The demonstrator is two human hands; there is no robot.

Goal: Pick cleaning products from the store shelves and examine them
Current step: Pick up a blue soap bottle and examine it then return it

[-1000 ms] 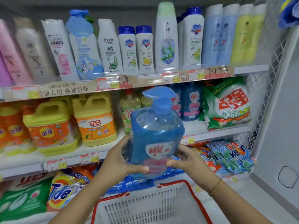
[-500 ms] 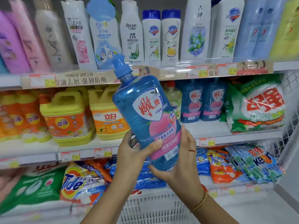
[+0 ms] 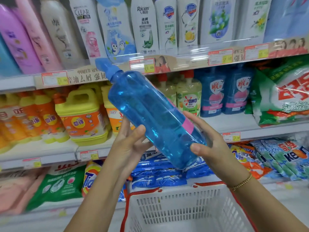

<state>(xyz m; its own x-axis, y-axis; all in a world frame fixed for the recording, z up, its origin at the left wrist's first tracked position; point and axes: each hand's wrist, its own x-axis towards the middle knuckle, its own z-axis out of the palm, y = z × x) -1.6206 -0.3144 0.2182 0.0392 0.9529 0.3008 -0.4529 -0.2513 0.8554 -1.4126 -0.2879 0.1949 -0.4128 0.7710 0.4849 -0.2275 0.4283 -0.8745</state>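
Two grips are curled round the blue bottle (image 3: 150,114), held tilted before the shelves (image 3: 260,129) with its cap (image 3: 107,67) toward eleven o'clock: the left grip (image 3: 130,144) at its middle, the right grip (image 3: 215,148) at its base.

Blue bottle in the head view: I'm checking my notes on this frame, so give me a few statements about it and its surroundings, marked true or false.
1. The blue bottle is tilted, with its blue cap pointing up and left. True.
2. Only the right hand holds the bottle. False: the left hand grips it too, thumb on its near side.
3. A white basket with red trim shows lower in the frame than the hands. True.
4. The bottle's label squarely faces the camera. False: only an edge of the pink label shows.
5. The bracelet is on the left wrist. False: it is on the right wrist.
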